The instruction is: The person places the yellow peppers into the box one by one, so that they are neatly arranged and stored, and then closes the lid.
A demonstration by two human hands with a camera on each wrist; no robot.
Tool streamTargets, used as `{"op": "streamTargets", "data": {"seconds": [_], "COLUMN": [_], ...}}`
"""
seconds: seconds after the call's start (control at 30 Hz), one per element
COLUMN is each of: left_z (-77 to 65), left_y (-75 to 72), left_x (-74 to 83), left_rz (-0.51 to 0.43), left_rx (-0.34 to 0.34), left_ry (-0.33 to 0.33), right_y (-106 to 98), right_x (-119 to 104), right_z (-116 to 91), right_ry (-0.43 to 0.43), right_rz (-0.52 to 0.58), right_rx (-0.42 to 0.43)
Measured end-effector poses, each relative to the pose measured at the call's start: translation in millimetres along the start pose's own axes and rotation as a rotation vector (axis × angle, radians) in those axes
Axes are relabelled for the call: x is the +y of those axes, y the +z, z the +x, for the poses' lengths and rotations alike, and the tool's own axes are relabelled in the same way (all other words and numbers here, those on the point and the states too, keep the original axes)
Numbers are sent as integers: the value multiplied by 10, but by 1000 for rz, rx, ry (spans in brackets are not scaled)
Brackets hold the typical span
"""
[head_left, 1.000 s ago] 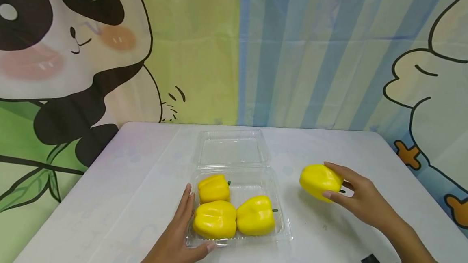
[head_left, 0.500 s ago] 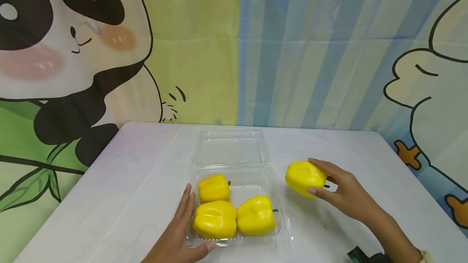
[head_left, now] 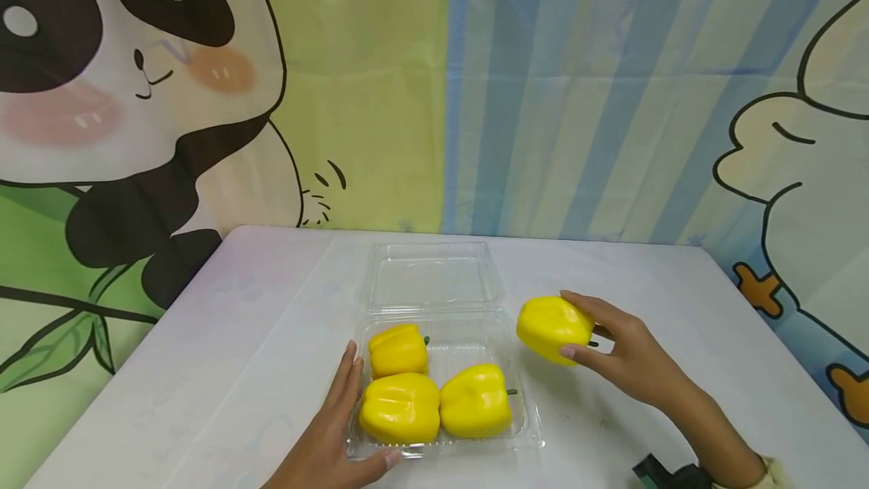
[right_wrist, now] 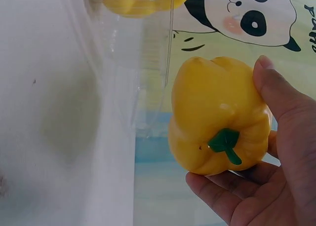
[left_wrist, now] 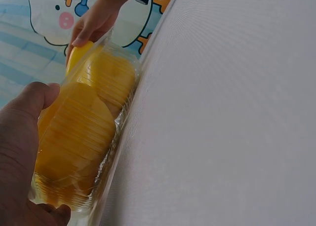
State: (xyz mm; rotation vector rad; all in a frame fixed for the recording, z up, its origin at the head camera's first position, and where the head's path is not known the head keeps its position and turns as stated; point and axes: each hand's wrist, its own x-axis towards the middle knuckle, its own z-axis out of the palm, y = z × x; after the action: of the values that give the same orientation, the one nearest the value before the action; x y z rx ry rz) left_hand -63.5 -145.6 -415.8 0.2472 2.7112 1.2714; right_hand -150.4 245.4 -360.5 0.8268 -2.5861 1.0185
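Observation:
A yellow bell pepper (head_left: 555, 329) with a green stem is held by my right hand (head_left: 627, 353), thumb on one side and fingers on the other. It hangs above the table, just right of the clear plastic clamshell container (head_left: 468, 332), with its shadow below. In the right wrist view the stem (right_wrist: 226, 146) of this pepper faces the camera. My left hand (head_left: 326, 421) rests at the container's front left corner, fingers straight along its left side and thumb at the front rim. Inside sit three yellow bell peppers: one back left (head_left: 398, 351), one front left (head_left: 400, 409), one front right (head_left: 477, 401).
The container's lid (head_left: 432, 275) lies folded back, away from me, on the white table (head_left: 258, 338). Behind the table hangs a printed curtain (head_left: 366, 96) with a panda on it. A dark band (head_left: 668, 472) shows by my right wrist.
My right hand has carried the bell pepper leftward and slightly away from me, closer to the container. The left hand and the three peppers in the container have stayed put.

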Motion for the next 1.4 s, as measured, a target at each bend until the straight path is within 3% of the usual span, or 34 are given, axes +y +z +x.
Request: {"op": "streamTargets", "data": {"seconds": [0.77,1.13,1.4], "left_z": [-2,-2,-12], "left_y": [-3,3,-7], "left_x": [-3,-22,-11], "left_rz": [-33,-16,-30], "left_rx": [-8,0,-8], "left_ry": [-6,-4,-10], "right_y": [226,355,423], "right_x": [-147,-199,-240], "right_z": [262,379,441], "right_ry": [-76,-57,-50], "right_rz": [109,195,210], "right_rx": [42,-103,-134]}}
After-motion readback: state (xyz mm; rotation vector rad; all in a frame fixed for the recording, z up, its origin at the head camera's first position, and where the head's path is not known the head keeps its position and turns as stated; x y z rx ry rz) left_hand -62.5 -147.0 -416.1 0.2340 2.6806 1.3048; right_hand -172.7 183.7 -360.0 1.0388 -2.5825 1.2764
